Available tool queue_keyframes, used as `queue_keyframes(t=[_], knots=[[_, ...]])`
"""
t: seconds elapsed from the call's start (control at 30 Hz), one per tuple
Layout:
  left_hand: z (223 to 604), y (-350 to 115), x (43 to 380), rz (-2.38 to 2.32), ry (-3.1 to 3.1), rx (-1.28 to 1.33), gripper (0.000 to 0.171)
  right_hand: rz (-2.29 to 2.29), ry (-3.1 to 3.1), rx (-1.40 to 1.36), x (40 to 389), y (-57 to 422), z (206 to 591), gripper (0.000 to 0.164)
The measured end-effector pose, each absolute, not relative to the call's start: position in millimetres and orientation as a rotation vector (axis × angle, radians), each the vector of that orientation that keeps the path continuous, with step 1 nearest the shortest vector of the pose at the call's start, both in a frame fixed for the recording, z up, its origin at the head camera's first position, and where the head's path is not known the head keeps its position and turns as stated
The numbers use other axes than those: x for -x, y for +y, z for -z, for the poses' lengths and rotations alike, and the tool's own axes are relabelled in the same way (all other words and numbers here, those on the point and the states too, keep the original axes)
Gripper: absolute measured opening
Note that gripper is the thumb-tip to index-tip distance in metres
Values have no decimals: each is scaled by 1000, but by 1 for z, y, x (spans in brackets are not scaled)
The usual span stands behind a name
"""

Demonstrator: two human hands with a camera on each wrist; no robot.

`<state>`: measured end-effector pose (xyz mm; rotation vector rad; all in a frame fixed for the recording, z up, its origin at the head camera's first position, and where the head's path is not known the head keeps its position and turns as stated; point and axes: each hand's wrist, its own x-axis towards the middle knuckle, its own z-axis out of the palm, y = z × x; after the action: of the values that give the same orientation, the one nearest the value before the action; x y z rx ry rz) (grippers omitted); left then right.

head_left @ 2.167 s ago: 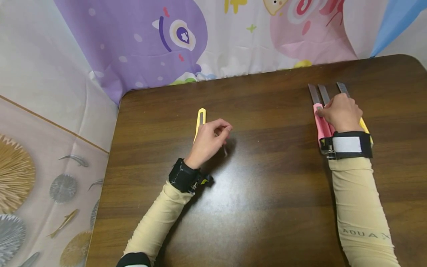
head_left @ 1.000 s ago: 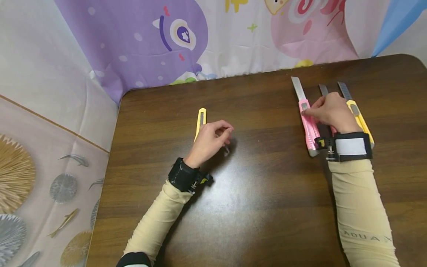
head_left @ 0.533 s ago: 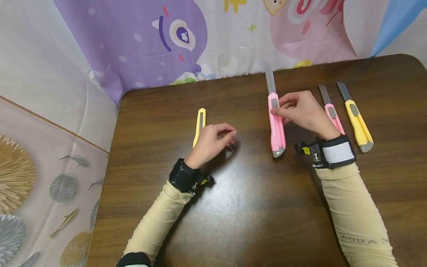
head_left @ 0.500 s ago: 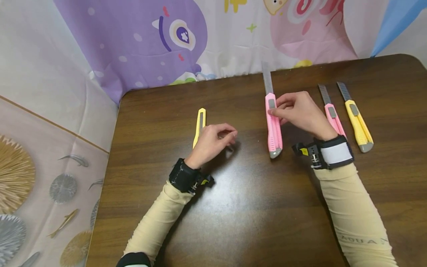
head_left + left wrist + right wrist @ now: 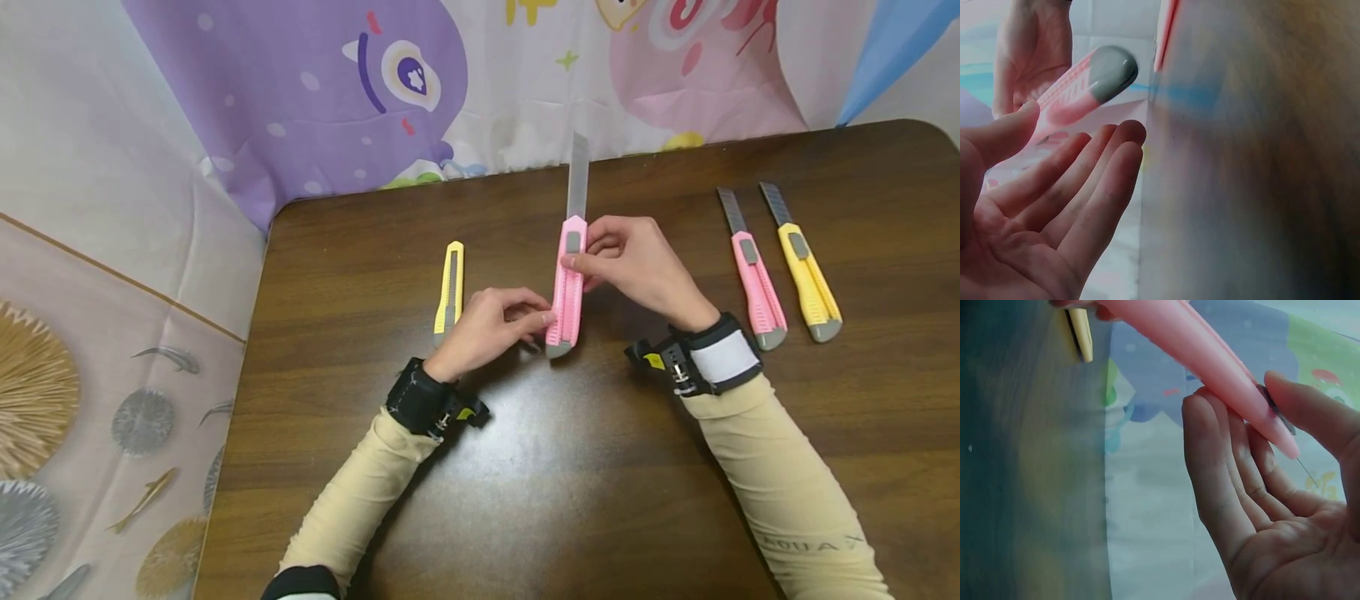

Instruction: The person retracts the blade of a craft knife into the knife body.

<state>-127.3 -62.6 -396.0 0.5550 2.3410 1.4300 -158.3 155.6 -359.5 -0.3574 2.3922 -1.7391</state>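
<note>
A pink utility knife [image 5: 567, 292] with its long blade extended is pinched by my right hand [image 5: 637, 262], thumb at the grey slider and fingers behind the handle. The knife is raised off the table, blade pointing away. At its grey butt end my left hand [image 5: 491, 329] has come up, the thumb at the handle's edge. In the left wrist view the fingers [image 5: 1107, 206] of that hand are nearly straight, below the pink handle [image 5: 1075, 94]. The right wrist view shows the slider under the right thumb [image 5: 1310, 412].
A yellow utility knife [image 5: 452, 283], blade not visible, lies behind the left hand. To the right lie another pink utility knife [image 5: 757, 292] and a yellow one [image 5: 810, 283], both with blades out. The wooden table [image 5: 585, 483] ends at a printed curtain [image 5: 517, 92].
The right hand has picked the pink knife from the right-hand group and carried it left to the table's middle. The left hand has shifted slightly right, towards the knife's butt.
</note>
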Motion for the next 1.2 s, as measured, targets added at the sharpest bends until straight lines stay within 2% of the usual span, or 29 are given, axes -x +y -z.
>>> queue_keyframes(t=[0.3, 0.73, 1.2], knots=[[400, -60, 126, -1450, 2241, -538, 17, 1737, 2415, 316, 158, 154, 359, 25], [402, -57, 124, -1532, 2157, -481, 14, 1704, 2471, 291, 159, 152, 363, 20], [405, -51, 120, -1492, 2184, -498, 15, 1644, 2587, 326, 159, 151, 366, 36]])
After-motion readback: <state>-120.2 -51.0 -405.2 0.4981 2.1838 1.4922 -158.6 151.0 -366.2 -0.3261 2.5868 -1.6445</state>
